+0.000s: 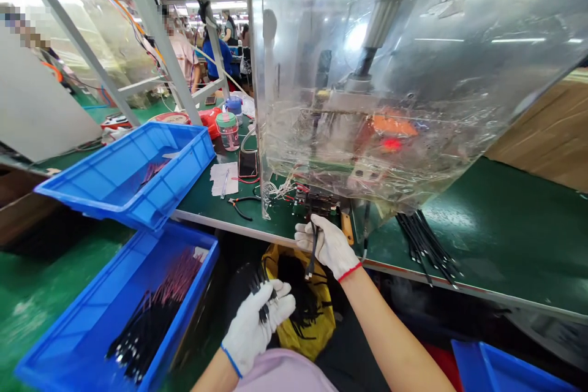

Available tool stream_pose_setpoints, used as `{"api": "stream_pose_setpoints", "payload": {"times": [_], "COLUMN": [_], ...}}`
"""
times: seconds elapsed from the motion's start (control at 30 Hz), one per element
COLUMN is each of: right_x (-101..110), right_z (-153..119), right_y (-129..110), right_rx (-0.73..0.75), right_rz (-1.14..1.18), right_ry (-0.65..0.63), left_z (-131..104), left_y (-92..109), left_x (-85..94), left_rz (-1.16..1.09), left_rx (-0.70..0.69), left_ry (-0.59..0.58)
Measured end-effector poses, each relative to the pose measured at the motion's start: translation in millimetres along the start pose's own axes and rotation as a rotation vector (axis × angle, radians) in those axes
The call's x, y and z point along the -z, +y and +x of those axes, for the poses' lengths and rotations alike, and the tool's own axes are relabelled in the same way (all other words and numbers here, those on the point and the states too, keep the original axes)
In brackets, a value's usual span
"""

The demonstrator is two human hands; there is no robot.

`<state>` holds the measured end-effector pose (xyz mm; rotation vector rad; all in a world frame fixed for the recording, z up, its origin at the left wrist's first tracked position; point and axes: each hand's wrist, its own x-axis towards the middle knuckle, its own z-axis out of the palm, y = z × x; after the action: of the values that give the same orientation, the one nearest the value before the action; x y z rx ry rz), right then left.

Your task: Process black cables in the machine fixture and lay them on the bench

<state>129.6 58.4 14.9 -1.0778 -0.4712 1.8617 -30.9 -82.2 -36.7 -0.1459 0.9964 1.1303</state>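
Observation:
My left hand (260,321), in a white glove with a blue cuff, is closed around several small dark pieces (263,294) with metal-looking ends; their kind is hard to make out. My right hand (328,245), in a white glove with a red cuff, grips a short black cable (313,251) at the bench's front edge, its end hanging down. Just beyond it sits a dark metal fixture (321,201) under a clear plastic curtain (413,73). Below the hands, a yellow bag (324,331) holds many black cable pieces (301,312).
Two blue bins (138,217) stand at left, the lower holding black and red cables (156,312). Black cables (425,245) lie on the green bench (519,245) at right. Pliers (241,205), a phone (248,164) and a jar (228,131) are left of the curtain. People are farther back.

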Motion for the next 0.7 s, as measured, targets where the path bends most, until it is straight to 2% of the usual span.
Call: {"api": "stream_pose_setpoints", "payload": {"times": [0.23,0.5,0.57,0.63,0.7], "right_x": [-8.2,-9.0,-10.6,-9.1,-0.4], "right_z": [3.5,6.0,6.5,3.6,-4.2], "right_y": [-2.7,-0.9,-2.3,-4.4,-3.9], "right_rx": [-0.024,-0.021,-0.024,-0.016,0.005], "right_rz": [0.006,0.013,0.012,-0.003,-0.015], "right_ry": [0.079,0.060,0.061,0.035,-0.052], "left_z": [3.2,2.2,1.2,-0.8,-4.6], "left_y": [0.9,0.9,0.8,1.3,3.2], "left_x": [2.6,5.0,6.4,9.6,15.0], "left_rz": [0.012,0.027,0.055,0.099,0.147], "left_rx": [-0.003,0.026,0.061,0.098,0.098], "left_ry": [-0.007,0.002,-0.036,-0.094,-0.112]}}
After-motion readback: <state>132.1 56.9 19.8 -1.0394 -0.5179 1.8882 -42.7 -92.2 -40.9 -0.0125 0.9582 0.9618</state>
